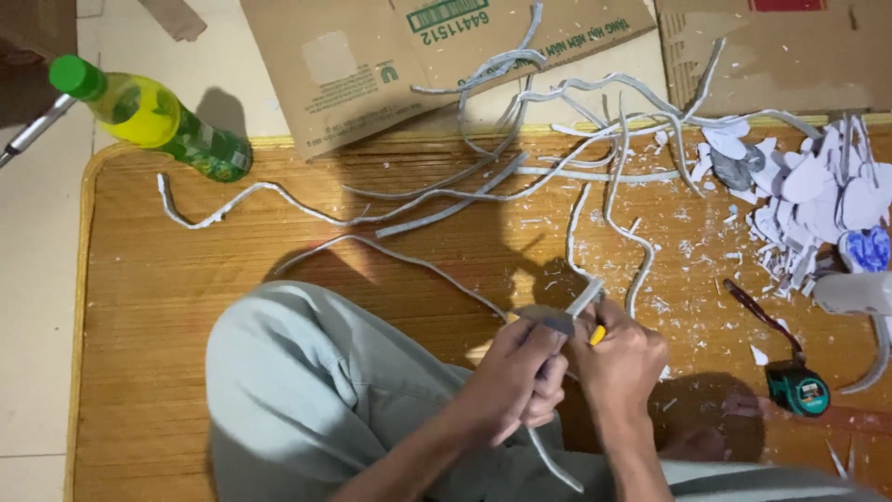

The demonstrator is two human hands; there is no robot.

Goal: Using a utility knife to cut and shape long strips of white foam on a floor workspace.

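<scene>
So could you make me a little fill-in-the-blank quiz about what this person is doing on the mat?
1. Both hands, left hand and right hand, grip a long white ____ strip.
2. The plastic bottle of yellow drink has a ____ cap.
3. The small green tape measure lies on the woven ____ mat.
4. The white cut-out shapes are piled to the person's ____.

Missing words: foam; green; bamboo; right

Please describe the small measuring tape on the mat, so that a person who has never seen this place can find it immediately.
Look at the woven mat that covers the floor, and go to its right side, past the person's right hand. There the measuring tape lies below a heap of pale cut-out shapes. It is the only compact green and black case among white strips and scraps.
</scene>
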